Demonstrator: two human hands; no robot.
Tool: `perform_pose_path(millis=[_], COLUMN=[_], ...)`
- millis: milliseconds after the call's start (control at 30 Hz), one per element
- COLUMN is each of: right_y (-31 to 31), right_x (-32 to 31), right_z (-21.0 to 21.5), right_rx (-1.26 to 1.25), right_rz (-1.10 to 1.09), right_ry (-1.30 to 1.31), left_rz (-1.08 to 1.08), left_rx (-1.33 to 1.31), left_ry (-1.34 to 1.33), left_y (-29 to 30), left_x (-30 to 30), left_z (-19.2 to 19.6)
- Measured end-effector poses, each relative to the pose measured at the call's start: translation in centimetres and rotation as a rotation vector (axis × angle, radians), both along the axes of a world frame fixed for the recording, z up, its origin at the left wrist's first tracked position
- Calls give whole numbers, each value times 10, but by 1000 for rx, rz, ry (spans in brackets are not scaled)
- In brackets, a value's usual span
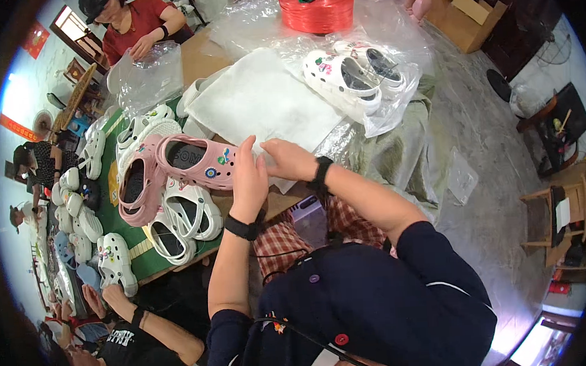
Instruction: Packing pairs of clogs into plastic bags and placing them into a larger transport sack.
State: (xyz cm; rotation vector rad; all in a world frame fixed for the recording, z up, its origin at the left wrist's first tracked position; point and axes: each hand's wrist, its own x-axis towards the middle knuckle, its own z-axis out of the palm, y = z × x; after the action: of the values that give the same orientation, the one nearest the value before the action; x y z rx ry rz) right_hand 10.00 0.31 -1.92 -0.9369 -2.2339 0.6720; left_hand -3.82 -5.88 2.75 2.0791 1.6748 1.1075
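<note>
1. The left hand [248, 179] is closing its fingers around the heel end of a pink clog [199, 160], holding it just above the table edge [287, 200].
2. The right hand [290, 158] is lying flat, fingers spread, pressing on the stack of clear plastic bags [262, 102]; it is gripping nothing.
3. A second pink clog [137, 181] is resting beside the held one, not yet bagged.
4. A white pair in a clear bag [357, 80] is sitting farther back, looking finished.
5. Loose white clogs [176, 222] are waiting on the green mat [126, 225], so I judge that much packing is remaining.
</note>
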Motion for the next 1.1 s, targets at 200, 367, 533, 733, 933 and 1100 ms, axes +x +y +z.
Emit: perform_pose_path(millis=[200,367,533,733,933,1100], right_y=[-24,32,84,131,168,73], right_x=[27,11,-2,37,181,90], right_z=[0,22,132,151,-54,-2], right_rx=[582,-57,-813,-1163,-427,-956], right_rz=[-84,-178,45,250,-195,-455], right_ry=[-305,14,1036,1726,866,1453], left_rz=[55,129,80,283,34,-236], left_rx=[83,123,159,366,185,-345], left_ry=[-209,-398,-3,228,525,751], left_y=[-16,-27,-7,35,73,34], left_x=[1,-2,15,29,38,9], left_z=[-14,-8,0,30,29,-16])
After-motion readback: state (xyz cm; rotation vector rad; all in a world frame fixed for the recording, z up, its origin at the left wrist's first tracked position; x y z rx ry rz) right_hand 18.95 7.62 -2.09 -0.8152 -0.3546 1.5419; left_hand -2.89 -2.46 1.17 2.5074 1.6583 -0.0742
